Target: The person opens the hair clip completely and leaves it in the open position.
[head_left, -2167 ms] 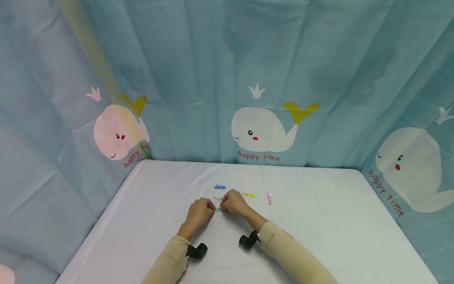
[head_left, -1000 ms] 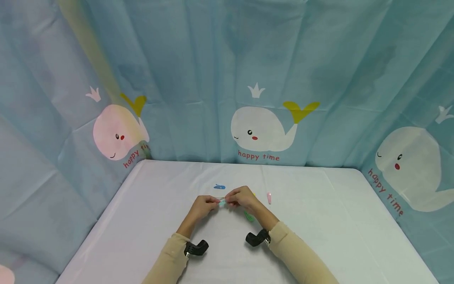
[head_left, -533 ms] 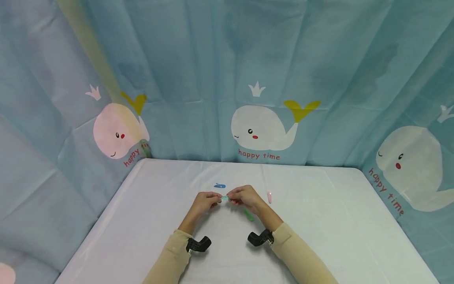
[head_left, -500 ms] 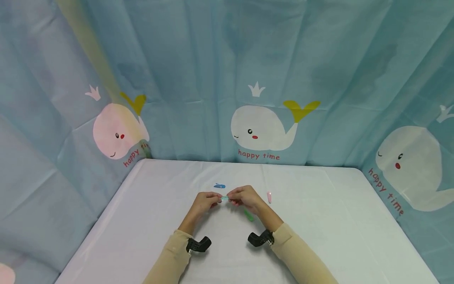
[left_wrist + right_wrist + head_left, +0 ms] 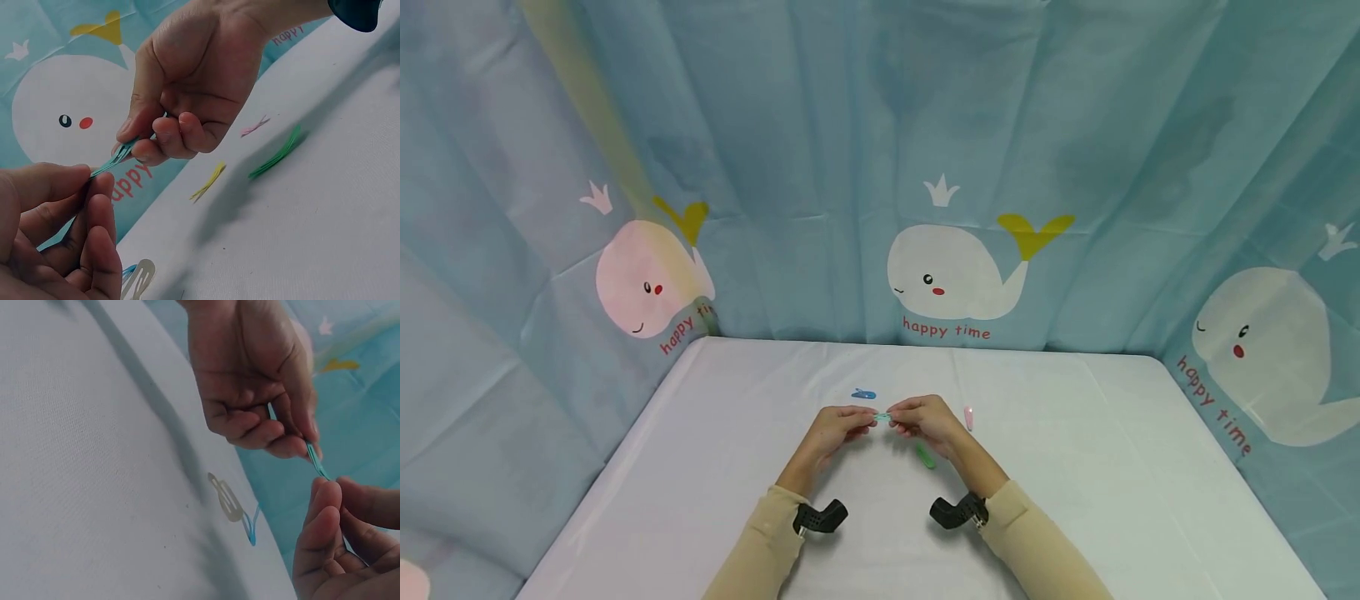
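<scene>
Between both hands, above the table, is a teal snap hair clip [image 5: 882,416]. My left hand [image 5: 838,427] pinches one end between thumb and forefinger, and my right hand [image 5: 928,419] pinches the other end the same way. In the left wrist view the slotted middle of the teal clip [image 5: 114,159] shows between the fingertips. The remaining fingers of both hands are loosely curled. Whether the clip is snapped flat or sprung, I cannot tell.
On the white table [image 5: 700,500] lie a blue hair clip [image 5: 863,393], a pink one [image 5: 968,418] and a green one [image 5: 924,456]. A yellow clip [image 5: 208,181] and a grey clip [image 5: 226,499] show in the wrist views. A whale-print curtain [image 5: 790,167] hangs behind.
Both hands have lifted the teal clip off the table and shifted away from me and slightly right. The green clip has come into sight; the yellow and grey ones are now covered in the head view.
</scene>
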Available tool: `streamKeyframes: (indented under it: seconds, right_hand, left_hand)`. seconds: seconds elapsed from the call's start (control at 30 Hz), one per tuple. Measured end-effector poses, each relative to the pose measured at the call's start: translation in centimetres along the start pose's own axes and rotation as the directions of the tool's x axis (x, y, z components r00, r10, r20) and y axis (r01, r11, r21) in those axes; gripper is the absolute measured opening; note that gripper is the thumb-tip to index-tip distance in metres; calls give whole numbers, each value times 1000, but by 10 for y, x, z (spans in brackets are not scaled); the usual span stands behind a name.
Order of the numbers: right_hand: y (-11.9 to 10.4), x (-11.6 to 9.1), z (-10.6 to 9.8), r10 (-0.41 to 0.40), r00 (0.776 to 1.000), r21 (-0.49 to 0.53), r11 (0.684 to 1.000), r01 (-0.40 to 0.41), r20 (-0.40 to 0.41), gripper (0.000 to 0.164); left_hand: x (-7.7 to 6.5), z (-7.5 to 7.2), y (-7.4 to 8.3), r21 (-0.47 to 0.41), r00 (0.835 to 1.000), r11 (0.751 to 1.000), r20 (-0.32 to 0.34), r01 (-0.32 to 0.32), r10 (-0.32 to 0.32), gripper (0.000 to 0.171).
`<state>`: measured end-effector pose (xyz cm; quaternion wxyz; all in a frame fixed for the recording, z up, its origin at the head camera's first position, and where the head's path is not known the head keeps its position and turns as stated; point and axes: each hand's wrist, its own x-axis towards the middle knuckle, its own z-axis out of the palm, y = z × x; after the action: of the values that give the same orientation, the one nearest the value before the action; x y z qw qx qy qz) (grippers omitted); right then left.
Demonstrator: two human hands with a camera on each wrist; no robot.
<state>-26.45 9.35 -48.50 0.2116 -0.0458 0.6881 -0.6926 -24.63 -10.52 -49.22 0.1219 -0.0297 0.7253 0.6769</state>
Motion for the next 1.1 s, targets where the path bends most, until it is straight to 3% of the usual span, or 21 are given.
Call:
streamKeyframes:
  seconds: [0.2,0.6,1.1]
  right_hand:
    - [0,-2,0,-11,999,37,999,12,-39,25]
    - [-2,-7,-3,-71,997,-41,997,70,-11,28]
    - [-4,-17,-1,-59,996,17,998,60,-61,25]
  left_hand:
    - [0,2,0,-49,1000,999,25,1,0,29]
    - [-4,4,3,-74,999,997,43,-8,11,30]
    - [-6,6,6,-161,993,986,110,48,-31,35]
